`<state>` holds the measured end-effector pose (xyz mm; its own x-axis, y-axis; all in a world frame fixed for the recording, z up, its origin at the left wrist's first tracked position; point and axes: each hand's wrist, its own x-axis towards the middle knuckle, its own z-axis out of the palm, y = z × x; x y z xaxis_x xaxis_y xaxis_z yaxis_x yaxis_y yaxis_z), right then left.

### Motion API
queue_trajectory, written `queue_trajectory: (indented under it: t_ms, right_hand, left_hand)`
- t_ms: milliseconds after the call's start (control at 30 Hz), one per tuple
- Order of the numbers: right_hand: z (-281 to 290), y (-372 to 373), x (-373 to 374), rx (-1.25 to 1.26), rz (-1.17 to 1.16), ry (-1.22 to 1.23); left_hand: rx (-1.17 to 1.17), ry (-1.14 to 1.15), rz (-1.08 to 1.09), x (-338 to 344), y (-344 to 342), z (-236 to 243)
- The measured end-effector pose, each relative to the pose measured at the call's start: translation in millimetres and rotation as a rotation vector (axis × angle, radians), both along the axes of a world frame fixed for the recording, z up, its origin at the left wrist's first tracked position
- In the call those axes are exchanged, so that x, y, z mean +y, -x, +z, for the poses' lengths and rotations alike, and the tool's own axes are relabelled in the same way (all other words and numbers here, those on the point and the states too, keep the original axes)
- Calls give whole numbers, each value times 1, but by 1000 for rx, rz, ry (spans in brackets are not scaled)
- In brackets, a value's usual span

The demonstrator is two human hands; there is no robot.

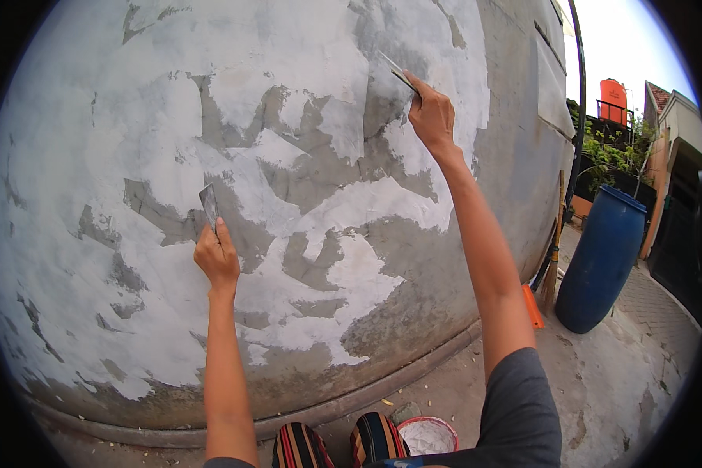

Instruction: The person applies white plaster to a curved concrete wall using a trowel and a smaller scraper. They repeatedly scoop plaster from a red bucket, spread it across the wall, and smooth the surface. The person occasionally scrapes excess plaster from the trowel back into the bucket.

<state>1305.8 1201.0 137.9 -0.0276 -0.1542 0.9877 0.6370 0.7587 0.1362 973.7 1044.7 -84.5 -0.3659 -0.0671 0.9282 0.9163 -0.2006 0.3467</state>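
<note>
Before me stands a grey cement wall (413, 242), patchily coated with white filler (156, 101). My right hand (433, 115) is raised at the upper right, its fingers closed around a putty knife (398, 72). That blade is seen nearly edge-on at the wall, and I cannot tell whether it touches. Lower and to the left, my left hand (218, 253) grips a second putty knife (209, 204), blade pointing up, in front of the wall. Near my knees sits a round tub (429, 435) with a red rim and white paste inside.
A blue plastic drum (603, 260) stands on the paving at the right. A broom (554, 257) leans by the wall's end, with an orange object (533, 306) low beside it. A raised ledge (343, 403) runs along the wall's foot. Plants (604, 156) grow behind the drum.
</note>
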Motion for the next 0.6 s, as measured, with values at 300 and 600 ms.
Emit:
queue_trajectory:
  t_ms: [300, 600]
  right_hand:
    - [-83, 43, 11, -177, -63, 17]
    - [-178, -43, -89, -53, 1101, 1171]
  left_hand:
    - [23, 1, 17, 4, -4, -1]
    - [1, 22, -16, 3, -2, -3]
